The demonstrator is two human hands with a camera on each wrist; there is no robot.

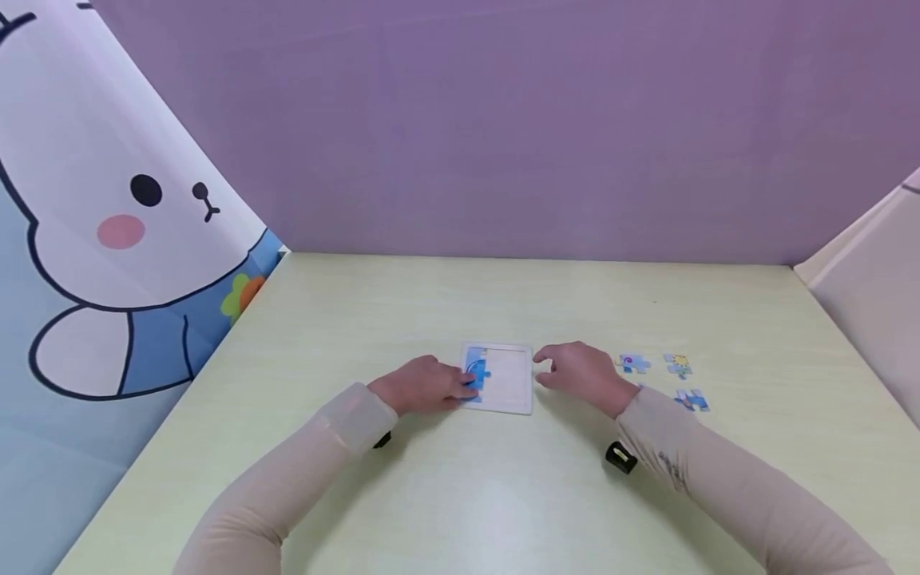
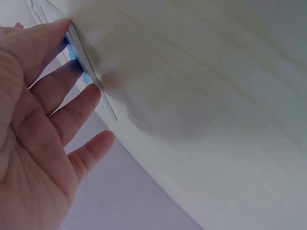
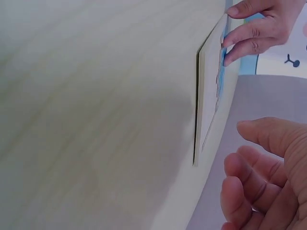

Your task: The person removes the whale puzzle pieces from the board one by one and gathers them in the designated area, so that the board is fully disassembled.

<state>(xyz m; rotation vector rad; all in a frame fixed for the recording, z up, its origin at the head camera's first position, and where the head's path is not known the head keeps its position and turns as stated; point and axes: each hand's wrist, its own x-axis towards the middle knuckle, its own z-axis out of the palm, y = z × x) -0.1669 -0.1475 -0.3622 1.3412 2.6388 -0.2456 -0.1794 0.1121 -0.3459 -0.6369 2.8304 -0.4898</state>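
Note:
A square white puzzle tray (image 1: 509, 383) lies on the table, with blue puzzle pieces (image 1: 476, 359) set along its left side. My left hand (image 1: 424, 385) rests at the tray's left edge. Its fingertips touch the blue pieces, and in the left wrist view the thumb (image 2: 57, 29) is at the tray's rim. Just off the tray's right edge hovers my right hand (image 1: 580, 372), thumb and index finger apart, nothing between them. The right wrist view shows its other fingers (image 3: 242, 179) loosely bent. Part of the blue pieces is hidden under the left fingers.
Several loose puzzle pieces lie to the right: a blue one with a pink swirl (image 1: 634, 364), one with a yellow sun (image 1: 678, 361) and blue ones (image 1: 695, 400) partly behind the right sleeve. A purple backdrop (image 1: 503, 136) closes the far side of the pale table (image 1: 460, 495).

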